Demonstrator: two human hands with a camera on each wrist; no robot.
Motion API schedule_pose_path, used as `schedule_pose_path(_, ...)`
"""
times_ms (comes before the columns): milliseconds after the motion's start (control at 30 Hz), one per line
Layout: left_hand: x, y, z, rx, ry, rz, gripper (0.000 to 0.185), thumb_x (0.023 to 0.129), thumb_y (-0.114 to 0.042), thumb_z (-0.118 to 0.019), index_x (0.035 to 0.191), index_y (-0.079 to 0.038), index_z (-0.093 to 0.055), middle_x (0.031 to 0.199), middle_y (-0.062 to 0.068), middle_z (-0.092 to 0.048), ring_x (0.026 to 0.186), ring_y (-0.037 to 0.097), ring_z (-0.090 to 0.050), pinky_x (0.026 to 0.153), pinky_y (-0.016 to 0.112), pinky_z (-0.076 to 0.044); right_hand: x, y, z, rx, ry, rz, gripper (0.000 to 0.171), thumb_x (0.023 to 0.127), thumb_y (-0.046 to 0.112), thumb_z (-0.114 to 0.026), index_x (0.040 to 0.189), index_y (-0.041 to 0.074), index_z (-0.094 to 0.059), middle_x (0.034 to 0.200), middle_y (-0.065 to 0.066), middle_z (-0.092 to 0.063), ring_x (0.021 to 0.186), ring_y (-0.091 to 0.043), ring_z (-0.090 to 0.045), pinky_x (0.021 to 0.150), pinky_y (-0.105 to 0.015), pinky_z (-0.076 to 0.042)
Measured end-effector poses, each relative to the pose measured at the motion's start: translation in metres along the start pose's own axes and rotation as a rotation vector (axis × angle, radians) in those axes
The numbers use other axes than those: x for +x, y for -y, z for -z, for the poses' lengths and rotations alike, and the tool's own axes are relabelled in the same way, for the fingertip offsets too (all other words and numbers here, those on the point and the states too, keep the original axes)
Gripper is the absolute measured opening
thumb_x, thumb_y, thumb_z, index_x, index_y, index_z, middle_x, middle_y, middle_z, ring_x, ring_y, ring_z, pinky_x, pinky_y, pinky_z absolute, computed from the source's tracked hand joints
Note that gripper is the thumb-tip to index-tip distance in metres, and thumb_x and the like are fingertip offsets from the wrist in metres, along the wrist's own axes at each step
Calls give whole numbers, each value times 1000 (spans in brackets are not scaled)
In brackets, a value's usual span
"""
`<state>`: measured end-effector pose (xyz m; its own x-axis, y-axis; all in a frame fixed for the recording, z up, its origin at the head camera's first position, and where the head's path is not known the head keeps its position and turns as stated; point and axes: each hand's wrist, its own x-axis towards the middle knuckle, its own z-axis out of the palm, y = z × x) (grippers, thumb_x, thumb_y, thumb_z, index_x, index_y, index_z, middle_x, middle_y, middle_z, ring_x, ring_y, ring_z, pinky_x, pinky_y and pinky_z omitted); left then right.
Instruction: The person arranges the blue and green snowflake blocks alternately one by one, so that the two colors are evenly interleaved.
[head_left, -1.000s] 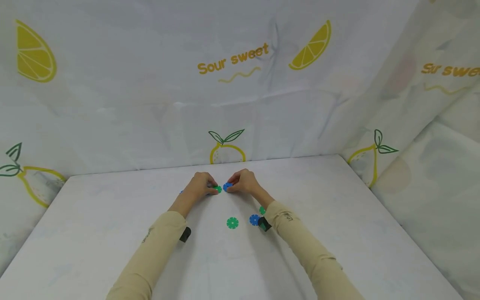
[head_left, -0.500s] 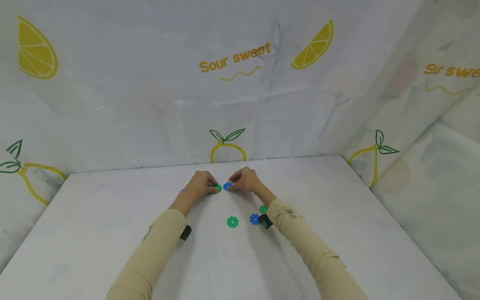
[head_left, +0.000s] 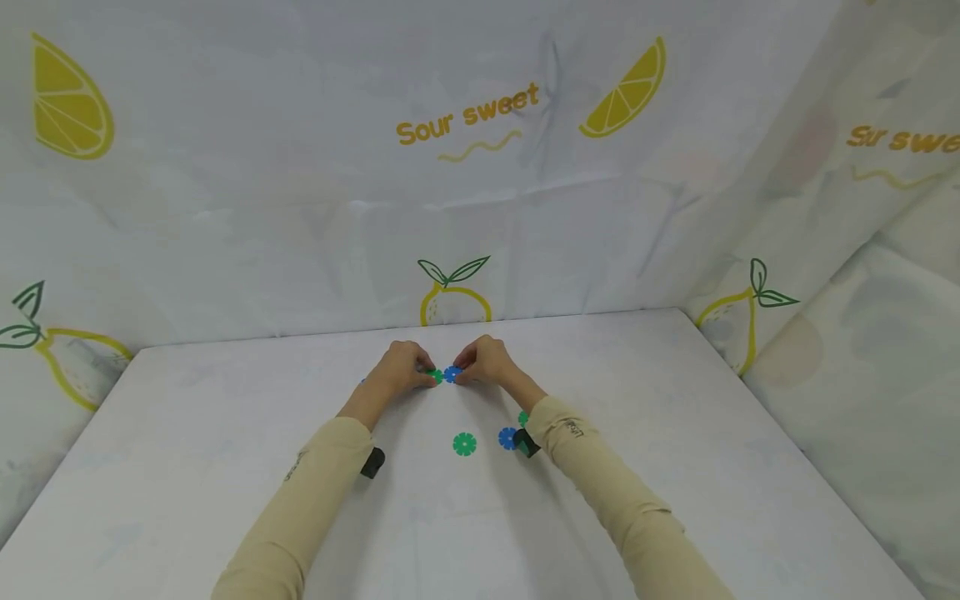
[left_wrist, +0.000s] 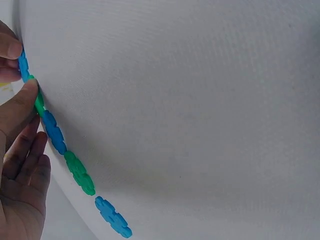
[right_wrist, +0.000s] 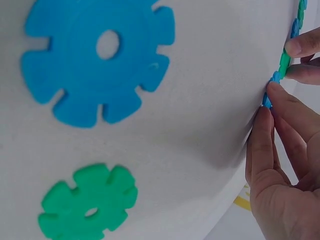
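Toward the far side of the table, my left hand (head_left: 401,368) pinches a green notched plastic disc (left_wrist: 38,100) by its edges. Beside it my right hand (head_left: 487,362) holds a blue notched disc (head_left: 452,374) between thumb and fingers. The two discs meet edge to edge; whether their notches interlock I cannot tell. From the green disc a row runs off to the left: a blue disc (left_wrist: 54,131), a green one (left_wrist: 80,172) and another blue one (left_wrist: 113,217), mostly hidden by my left hand in the head view.
Nearer me on the white table (head_left: 225,467) lie a loose green disc (head_left: 464,444), a blue disc (head_left: 508,438) and a green disc (head_left: 523,419) partly behind my right wrist. A lemon-print cloth (head_left: 300,208) hangs behind the table.
My right hand has shifted slightly left with the blue disc, so the small gap to the green disc has closed. My left hand has stayed nearly still.
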<state>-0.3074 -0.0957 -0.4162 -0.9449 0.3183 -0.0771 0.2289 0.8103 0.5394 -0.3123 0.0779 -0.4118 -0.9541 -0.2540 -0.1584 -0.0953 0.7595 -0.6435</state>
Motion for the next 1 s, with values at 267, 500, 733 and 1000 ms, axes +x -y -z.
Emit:
schedule_pose_path(267, 1, -4, 1, 83, 30, -21, 23, 71, -17, -75, 91, -5, -70, 101, 8, -64, 105, 25, -52, 93, 38, -40, 0, -1, -1, -23, 2, 14, 21, 70, 12, -77, 89, 7, -71, 78, 0, -67, 73, -10, -58, 69, -21, -47)
schedule_pose_path(500, 3, -6, -1, 107, 53, 13, 23, 72, -17, -75, 92, -7, -70, 107, 8, -62, 110, 27, -50, 95, 39, -39, 0, -3, -1, -30, 5, 3, 20, 70, 13, -77, 88, 8, -71, 78, 0, -67, 72, -10, -57, 71, -22, -48)
schedule_pose_path(733, 5, -5, -2, 132, 56, 20, 24, 72, -19, -75, 93, -8, -70, 106, 7, -62, 110, 27, -48, 95, 40, -39, 1, -3, -1, -33, 7, 11, 20, 70, 14, -77, 88, 8, -71, 78, 1, -66, 73, -10, -57, 71, -22, -48)
schedule_pose_path(1000, 3, -5, 0, 118, 49, 14, 25, 72, -19, -75, 94, -7, -70, 106, 8, -62, 109, 27, -50, 94, 40, -40, 3, -2, -2, -36, 8, 10, 20, 70, 14, -76, 89, 8, -71, 78, 1, -66, 74, -11, -58, 73, -23, -47)
